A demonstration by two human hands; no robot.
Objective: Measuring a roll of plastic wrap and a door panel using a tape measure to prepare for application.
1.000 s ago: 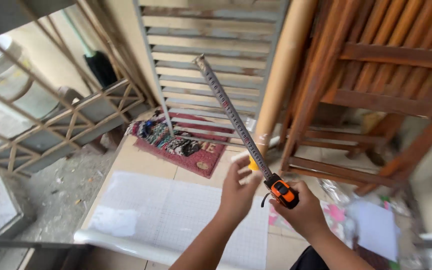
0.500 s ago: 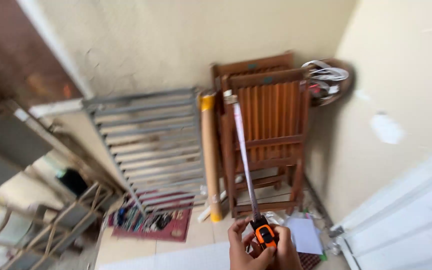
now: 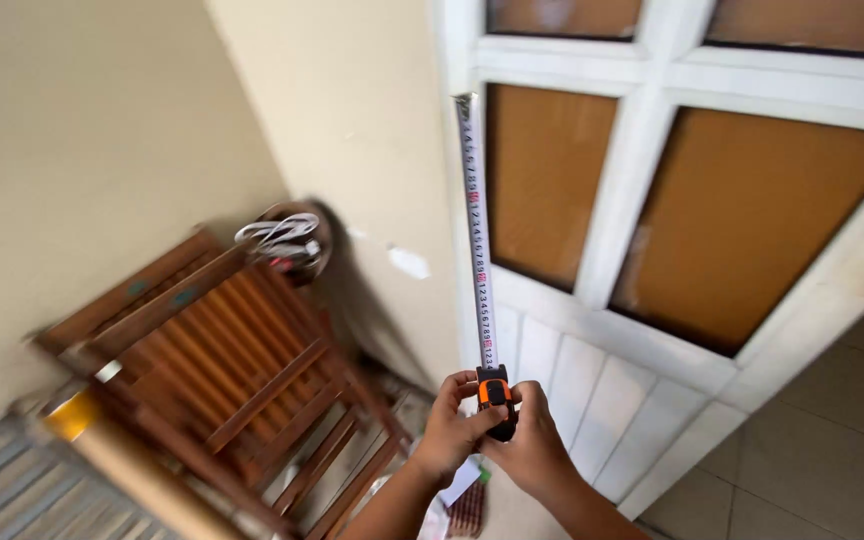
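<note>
both hands [image 3: 492, 445] pinch the small, light tape case [image 3: 495, 395], best held there since its thin stiff blade [image 3: 474, 230] could bend.

I see both of my forearms rising from the bottom edge, converging near the lower middle of the view, bare to the wrists. My left hand [image 3: 449, 432] is curled, fingers wrapped inward and the thumb lying across the front, knuckles turned to the left. My right hand [image 3: 530, 445] presses against it from the other side, fingers bent and closed in a grip, its back facing me, so the two hands touch at the fingertips.
</note>
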